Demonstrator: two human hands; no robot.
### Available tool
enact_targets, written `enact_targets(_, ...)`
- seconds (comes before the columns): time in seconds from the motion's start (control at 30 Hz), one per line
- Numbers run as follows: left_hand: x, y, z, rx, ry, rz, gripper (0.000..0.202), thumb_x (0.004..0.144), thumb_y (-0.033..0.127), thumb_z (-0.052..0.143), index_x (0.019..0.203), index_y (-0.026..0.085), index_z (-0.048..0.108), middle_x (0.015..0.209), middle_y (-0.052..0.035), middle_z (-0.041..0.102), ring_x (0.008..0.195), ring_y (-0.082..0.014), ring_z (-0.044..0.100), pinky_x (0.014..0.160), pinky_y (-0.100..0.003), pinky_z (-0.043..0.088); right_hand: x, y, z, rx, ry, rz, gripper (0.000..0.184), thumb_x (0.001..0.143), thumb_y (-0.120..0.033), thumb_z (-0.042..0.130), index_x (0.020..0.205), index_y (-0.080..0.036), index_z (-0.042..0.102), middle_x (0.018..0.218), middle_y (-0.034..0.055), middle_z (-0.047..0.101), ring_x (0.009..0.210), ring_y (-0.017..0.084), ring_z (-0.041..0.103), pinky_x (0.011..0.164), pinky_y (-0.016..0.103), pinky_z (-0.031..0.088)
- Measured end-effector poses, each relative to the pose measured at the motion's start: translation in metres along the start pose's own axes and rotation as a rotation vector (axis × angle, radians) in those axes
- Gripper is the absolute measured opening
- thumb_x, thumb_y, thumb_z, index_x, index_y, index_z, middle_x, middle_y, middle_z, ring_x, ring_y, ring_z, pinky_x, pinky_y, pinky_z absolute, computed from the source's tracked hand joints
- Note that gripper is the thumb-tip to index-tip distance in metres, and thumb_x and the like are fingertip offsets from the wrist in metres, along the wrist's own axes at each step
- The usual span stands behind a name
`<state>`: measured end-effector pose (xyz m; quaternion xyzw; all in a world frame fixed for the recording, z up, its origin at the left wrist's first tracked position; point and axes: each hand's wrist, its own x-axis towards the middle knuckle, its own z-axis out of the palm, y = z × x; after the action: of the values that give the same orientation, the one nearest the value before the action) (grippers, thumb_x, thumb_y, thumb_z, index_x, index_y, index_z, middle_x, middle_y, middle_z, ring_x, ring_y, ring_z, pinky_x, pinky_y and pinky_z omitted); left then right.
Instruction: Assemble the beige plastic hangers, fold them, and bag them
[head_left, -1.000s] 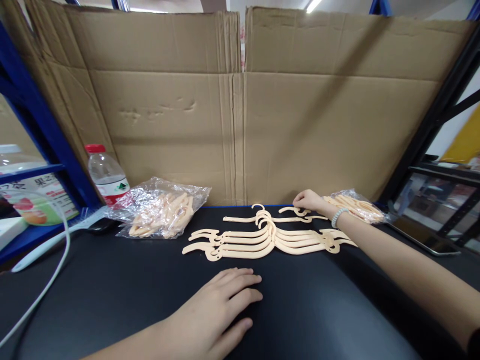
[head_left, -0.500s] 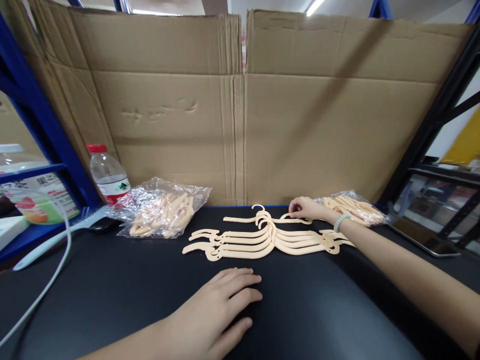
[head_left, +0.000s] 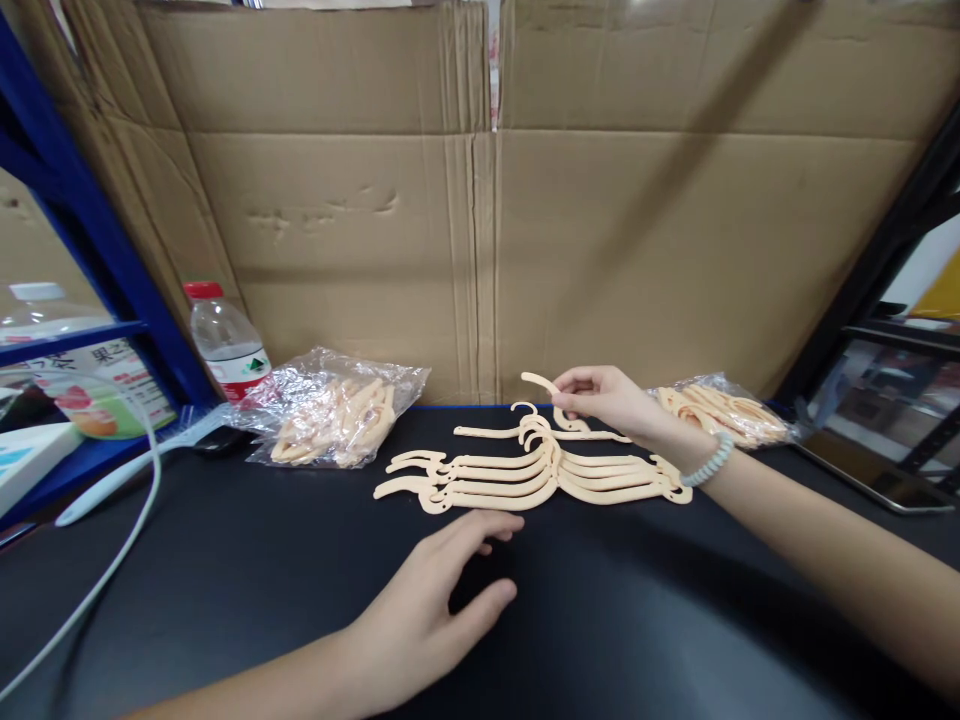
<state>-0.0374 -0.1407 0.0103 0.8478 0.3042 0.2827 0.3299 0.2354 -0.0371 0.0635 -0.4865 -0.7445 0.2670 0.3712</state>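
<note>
My right hand pinches a curved, cream plastic hanger arm between thumb and fingertips, raised a little above the table. Its lower end reaches down in front of the wrist side of the fingers. Just below lies a straight-armed cream hanger with its hook up. Nearer to me several folding hangers are nested in a row, hooks bunched at the centre. My left hand hovers over or rests on the black table in front of them, holding nothing, thumb and fingers apart.
A clear bag of cream hanger parts lies at the left, another bag at the right. Beside them are a red-capped bottle, a white cable and a flat tablet-like device. Cardboard walls the back.
My right hand has lifted from the back of the hanger row, bringing up the curved hanger arm. My left hand has turned, its thumb spreading from the fingers. The view has tilted down slightly.
</note>
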Motion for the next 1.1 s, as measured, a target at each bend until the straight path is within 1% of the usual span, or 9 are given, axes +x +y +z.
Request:
enact_targets(0.07,0.003,0.001,0.004,-0.259,0.099,-0.117,0.034,0.09,0.031,0.058,0.123,0.023,0.054,0.123,-0.0096,0.063,0.102,-0.0216,0.065,0.089,-0.034,0.054,-0.013,-0.027,0.018,0.255,-0.151,-0.029,0.026,0.081,-0.04,0.067,0.088,-0.015,0.065,0.076,0.0026,0.067,0.067,0.013,0.062,0.061,0.024,0.048)
enact_targets(0.17,0.007,0.004,0.008,-0.565,0.186,-0.235,0.037,0.085,0.039,0.067,0.115,0.019,0.058,0.112,-0.0105,0.068,0.087,-0.02,0.068,0.079,-0.032,0.055,-0.032,-0.058,0.046,0.369,-0.29,-0.073,0.018,0.076,-0.03,0.072,0.08,-0.015,0.064,0.074,0.0011,0.067,0.065,0.012,0.062,0.061,0.023,0.048)
enact_targets(0.33,0.007,0.007,0.008,-0.633,0.237,-0.316,0.029,0.082,0.042,0.071,0.083,0.013,0.067,0.083,-0.0071,0.072,0.073,-0.0168,0.066,0.071,-0.027,0.053,-0.044,-0.071,0.074,0.382,-0.342,-0.136,0.019,0.079,-0.032,0.07,0.074,-0.016,0.062,0.068,-0.0008,0.064,0.061,0.012,0.06,0.056,0.023,0.047)
enact_targets(0.43,0.006,0.006,0.007,-0.655,0.253,-0.32,0.029,0.082,0.041,0.071,0.08,0.013,0.067,0.086,-0.0072,0.073,0.072,-0.0156,0.066,0.069,-0.025,0.052,-0.032,-0.057,0.059,0.222,-0.226,-0.167,0.026,0.087,-0.037,0.059,0.075,-0.016,0.065,0.072,0.0023,0.067,0.069,0.015,0.062,0.062,0.025,0.047)
enact_targets(0.53,0.005,0.004,0.007,-0.673,0.234,-0.339,0.03,0.084,0.043,0.069,0.084,0.013,0.068,0.088,-0.0081,0.073,0.073,-0.0162,0.068,0.069,-0.025,0.053,-0.013,-0.025,0.027,-0.211,-0.036,-0.164,0.022,0.09,-0.032,0.055,0.085,-0.017,0.07,0.079,0.0034,0.071,0.073,0.017,0.063,0.066,0.027,0.046)
enact_targets(0.6,0.005,0.003,0.007,-0.69,0.227,-0.348,0.032,0.085,0.045,0.067,0.088,0.013,0.067,0.089,-0.0087,0.074,0.075,-0.0169,0.069,0.07,-0.025,0.053,-0.005,0.004,0.006,-0.466,-0.041,-0.104,0.012,0.083,-0.021,0.059,0.084,-0.018,0.071,0.082,0.0041,0.072,0.075,0.019,0.065,0.071,0.03,0.047)
enact_targets(0.7,0.006,0.003,0.007,-0.722,0.243,-0.379,0.034,0.089,0.047,0.062,0.089,0.014,0.064,0.092,-0.01,0.074,0.078,-0.0182,0.07,0.071,-0.026,0.054,-0.003,0.043,-0.01,-0.531,-0.064,-0.033,0.007,0.075,-0.016,0.064,0.078,-0.016,0.071,0.078,0.0061,0.072,0.071,0.02,0.065,0.067,0.03,0.047)
enact_targets(0.8,0.006,0.003,0.007,-0.765,0.26,-0.403,0.033,0.091,0.047,0.059,0.087,0.015,0.059,0.094,-0.0107,0.075,0.077,-0.0183,0.072,0.07,-0.026,0.054,-0.006,0.068,-0.01,-0.546,-0.076,-0.013,0.008,0.078,-0.02,0.063,0.077,-0.016,0.069,0.078,0.0048,0.071,0.07,0.019,0.065,0.065,0.028,0.047)
enact_targets(1.1,0.006,-0.002,0.006,-0.756,0.311,-0.359,0.033,0.081,0.044,0.073,0.088,0.015,0.058,0.085,-0.0054,0.072,0.07,-0.0132,0.065,0.068,-0.023,0.052,-0.001,0.078,-0.006,-0.57,0.05,-0.063,0.007,0.08,-0.019,0.06,0.074,-0.019,0.062,0.069,0.0009,0.067,0.063,0.017,0.061,0.059,0.026,0.044)
